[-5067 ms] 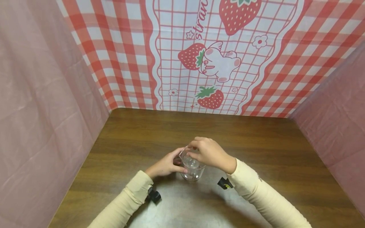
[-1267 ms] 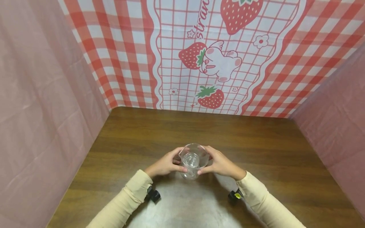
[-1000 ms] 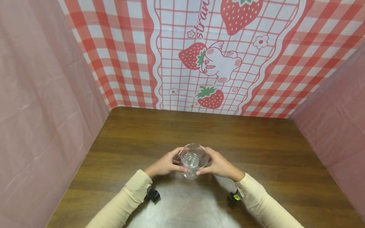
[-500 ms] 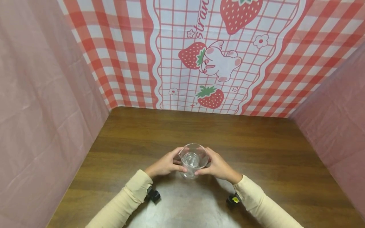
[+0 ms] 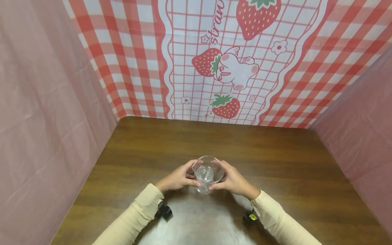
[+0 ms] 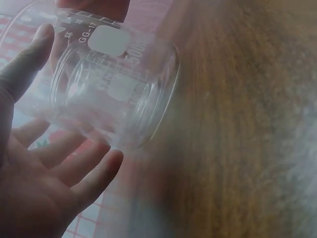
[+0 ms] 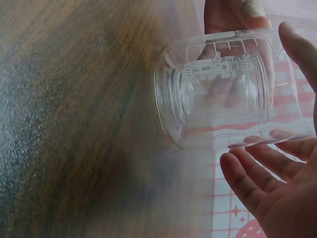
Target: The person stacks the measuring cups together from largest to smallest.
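A clear glass beaker (image 5: 201,188) with a pouring lip stands upright near the middle of the table, between both hands. White scale marks and a blank white patch (image 6: 109,39) show on its wall. Nested down inside it is a smaller glass beaker (image 7: 223,91), also with printed marks. My left hand (image 5: 176,177) grips the large beaker from the left, thumb at the front and fingers round the back. From the right, my right hand (image 5: 237,178) holds the same beaker in a mirrored way. The far fingertips are partly seen through the glass.
The brown wooden table (image 5: 147,143) has a bright glare patch toward the front. A red-and-white checked cloth (image 5: 137,61) with strawberries hangs behind it. Pink curtains (image 5: 46,119) close in both sides. Black wrist cameras (image 5: 164,211) sit below the cream sleeves.
Seconds ago my right hand was reaching down into the large beaker's mouth; it has since moved out to grip the right side. In the last second the hands and beakers barely moved.
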`<state>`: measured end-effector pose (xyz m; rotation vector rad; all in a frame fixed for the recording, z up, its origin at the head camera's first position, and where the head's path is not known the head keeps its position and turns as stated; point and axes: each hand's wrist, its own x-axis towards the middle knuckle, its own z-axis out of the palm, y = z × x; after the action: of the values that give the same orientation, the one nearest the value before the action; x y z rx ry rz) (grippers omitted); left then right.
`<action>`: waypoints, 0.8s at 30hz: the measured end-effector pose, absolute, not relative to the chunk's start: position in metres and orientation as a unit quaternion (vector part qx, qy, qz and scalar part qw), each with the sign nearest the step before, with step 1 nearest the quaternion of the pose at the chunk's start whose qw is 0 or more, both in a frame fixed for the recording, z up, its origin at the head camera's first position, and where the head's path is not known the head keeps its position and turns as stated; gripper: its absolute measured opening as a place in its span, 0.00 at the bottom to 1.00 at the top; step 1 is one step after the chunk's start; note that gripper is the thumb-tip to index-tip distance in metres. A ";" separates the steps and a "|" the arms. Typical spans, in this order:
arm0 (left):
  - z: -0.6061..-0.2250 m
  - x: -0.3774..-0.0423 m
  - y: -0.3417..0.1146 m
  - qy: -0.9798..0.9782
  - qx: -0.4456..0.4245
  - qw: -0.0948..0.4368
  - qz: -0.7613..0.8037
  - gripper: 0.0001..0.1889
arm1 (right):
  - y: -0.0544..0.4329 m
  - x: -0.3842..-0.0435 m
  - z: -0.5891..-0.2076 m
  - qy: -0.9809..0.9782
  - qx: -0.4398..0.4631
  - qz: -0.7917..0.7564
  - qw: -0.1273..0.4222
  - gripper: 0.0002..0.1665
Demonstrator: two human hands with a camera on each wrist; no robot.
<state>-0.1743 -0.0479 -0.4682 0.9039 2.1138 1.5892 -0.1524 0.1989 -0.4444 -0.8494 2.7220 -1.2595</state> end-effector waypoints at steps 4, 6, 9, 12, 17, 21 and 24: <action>-0.470 -0.174 -0.048 0.747 0.321 0.176 0.555 0.40 | 0.199 -0.151 -0.447 0.872 -0.275 -0.406 0.011 0.50; -0.470 -0.174 -0.048 0.747 0.321 0.177 0.554 0.40 | 0.199 -0.152 -0.447 0.870 -0.276 -0.409 0.012 0.50; -0.469 -0.175 -0.049 0.747 0.321 0.176 0.554 0.41 | 0.199 -0.152 -0.446 0.867 -0.278 -0.413 0.011 0.50; -0.467 -0.175 -0.049 0.746 0.320 0.174 0.557 0.41 | 0.198 -0.153 -0.445 0.866 -0.278 -0.416 0.013 0.50; -0.468 -0.175 -0.048 0.746 0.316 0.177 0.559 0.41 | 0.198 -0.153 -0.445 0.866 -0.274 -0.417 0.021 0.50; -0.469 -0.174 -0.048 0.747 0.314 0.178 0.559 0.41 | 0.198 -0.152 -0.446 0.867 -0.272 -0.417 0.023 0.50; -0.469 -0.175 -0.048 0.746 0.315 0.176 0.559 0.41 | 0.198 -0.153 -0.446 0.868 -0.271 -0.416 0.021 0.50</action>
<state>-0.1749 -0.0482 -0.4690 0.8933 2.1129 1.5842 -0.1528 0.1978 -0.4460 -0.8393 2.6913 -1.2899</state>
